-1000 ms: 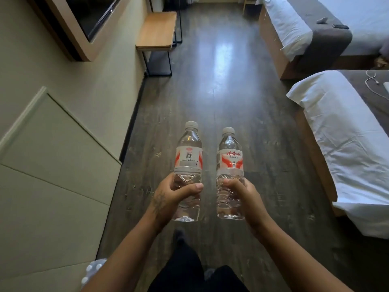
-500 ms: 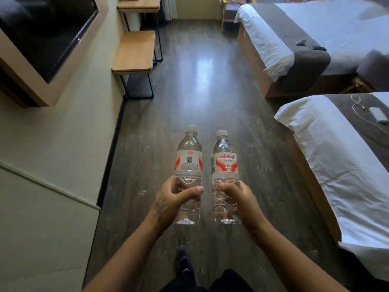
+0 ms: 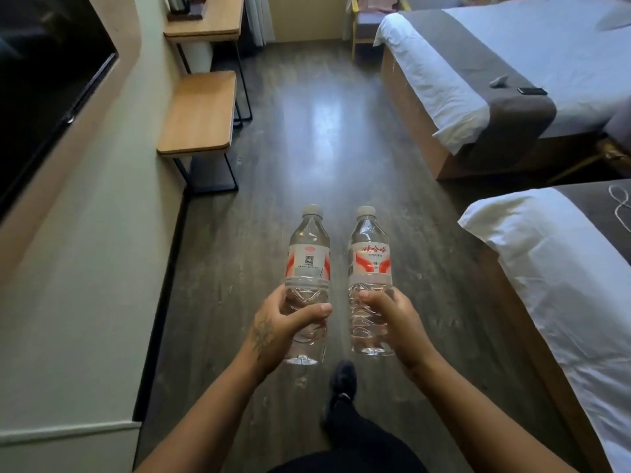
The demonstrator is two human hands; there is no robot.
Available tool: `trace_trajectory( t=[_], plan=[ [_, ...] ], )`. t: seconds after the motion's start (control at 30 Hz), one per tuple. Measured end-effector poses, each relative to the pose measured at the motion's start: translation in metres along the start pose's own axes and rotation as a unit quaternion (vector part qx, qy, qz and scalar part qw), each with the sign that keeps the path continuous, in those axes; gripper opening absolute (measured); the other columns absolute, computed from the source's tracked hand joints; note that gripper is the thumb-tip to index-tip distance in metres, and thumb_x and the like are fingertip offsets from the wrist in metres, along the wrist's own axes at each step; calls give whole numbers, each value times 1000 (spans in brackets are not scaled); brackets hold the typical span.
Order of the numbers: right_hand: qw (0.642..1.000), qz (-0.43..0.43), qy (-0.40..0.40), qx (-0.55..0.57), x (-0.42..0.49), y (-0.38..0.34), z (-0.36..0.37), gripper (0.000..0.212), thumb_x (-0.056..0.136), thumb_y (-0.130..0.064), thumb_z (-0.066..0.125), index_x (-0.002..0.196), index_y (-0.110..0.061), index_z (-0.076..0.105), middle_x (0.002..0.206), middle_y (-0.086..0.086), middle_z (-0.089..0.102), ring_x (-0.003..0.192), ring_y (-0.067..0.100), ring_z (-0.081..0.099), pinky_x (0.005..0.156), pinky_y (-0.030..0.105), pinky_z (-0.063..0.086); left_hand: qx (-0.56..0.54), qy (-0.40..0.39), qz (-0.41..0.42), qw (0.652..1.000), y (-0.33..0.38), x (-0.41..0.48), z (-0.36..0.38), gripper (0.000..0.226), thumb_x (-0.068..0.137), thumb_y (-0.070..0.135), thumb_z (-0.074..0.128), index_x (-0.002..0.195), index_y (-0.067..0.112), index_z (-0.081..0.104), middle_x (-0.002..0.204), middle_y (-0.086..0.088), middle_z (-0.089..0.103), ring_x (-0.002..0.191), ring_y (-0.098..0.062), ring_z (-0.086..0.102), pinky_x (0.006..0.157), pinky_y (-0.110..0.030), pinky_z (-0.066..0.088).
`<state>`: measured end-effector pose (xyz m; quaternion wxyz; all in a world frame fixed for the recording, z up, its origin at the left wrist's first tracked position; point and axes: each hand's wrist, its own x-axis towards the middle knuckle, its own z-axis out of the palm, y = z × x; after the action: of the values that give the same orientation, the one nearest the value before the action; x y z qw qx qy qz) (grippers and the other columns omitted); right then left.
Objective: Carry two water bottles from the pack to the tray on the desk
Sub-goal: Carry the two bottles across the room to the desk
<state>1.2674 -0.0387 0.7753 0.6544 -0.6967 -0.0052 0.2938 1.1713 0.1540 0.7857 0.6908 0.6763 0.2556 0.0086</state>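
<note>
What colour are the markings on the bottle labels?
Red-orange on white, on both the left bottle and the right bottle; clearest in the head view.

A dark wood-plank floor (image 3: 307, 138) runs down the middle, with a glare patch on it. Along the left wall hangs a framed black television (image 3: 41, 97). Past it a low wooden bench (image 3: 199, 112) on thin black legs stands against the wall. On the right are two beds: the near bed (image 3: 546, 268) with white sheets and a white cable (image 3: 619, 208) lying on it, and the far bed (image 3: 512, 63) with a grey runner, on which lies a flat dark object, perhaps a phone (image 3: 532, 91). A yellow-framed chair (image 3: 368, 22) stands at the far wall.
</note>
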Motion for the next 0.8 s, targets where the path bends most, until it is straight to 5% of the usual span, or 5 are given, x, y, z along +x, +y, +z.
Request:
trace_trajectory(
  t=[0.13, 0.27, 0.53, 0.7, 0.8],
  plan=[
    [1000, 13, -14, -11, 95, -45, -16, 62, 78, -48, 72, 130, -15, 66, 118, 9, 81, 106, 29, 80, 98, 53, 64, -11, 14, -12, 1000, 38, 90, 13, 68, 64, 50, 89, 122, 17, 76, 110, -4, 87, 99, -25, 85, 82, -34, 69],
    [999, 1, -27, -30, 183, -89, -27, 55, 83, -45, 69, 130, -15, 66, 118, 9, 81, 105, 28, 81, 100, 56, 63, -23, 14, -4, 1000, 78, 167, 23, 69, 66, 47, 90, 126, 16, 72, 111, 0, 87, 99, -20, 85, 75, -23, 66],
    [999, -2, -52, 3, 314, -153, -30, 70, 73, -52, 74, 130, -12, 67, 117, 14, 81, 106, 33, 81, 96, 54, 64, -25, 31, -1, 999, 130, 296, 21, 74, 66, 48, 90, 130, 15, 72, 118, -8, 86, 106, -26, 84, 90, -39, 69],
    [999, -1, -49, -6, 402, -186, -24, 64, 76, -48, 73, 128, -11, 68, 117, 15, 81, 107, 36, 79, 95, 54, 64, -31, 41, -9, 999, 154, 392, 7, 70, 62, 47, 90, 123, 15, 75, 109, -1, 88, 98, -20, 85, 75, -25, 66],
    [999, -7, -39, -8, 462, -209, -16, 68, 74, -50, 73, 129, -10, 68, 117, 13, 81, 103, 28, 81, 85, 39, 67, -27, 36, -6, 999, 172, 458, -5, 72, 59, 49, 90, 122, 16, 75, 107, 2, 88, 96, -16, 85, 73, -21, 65]
  ],
)
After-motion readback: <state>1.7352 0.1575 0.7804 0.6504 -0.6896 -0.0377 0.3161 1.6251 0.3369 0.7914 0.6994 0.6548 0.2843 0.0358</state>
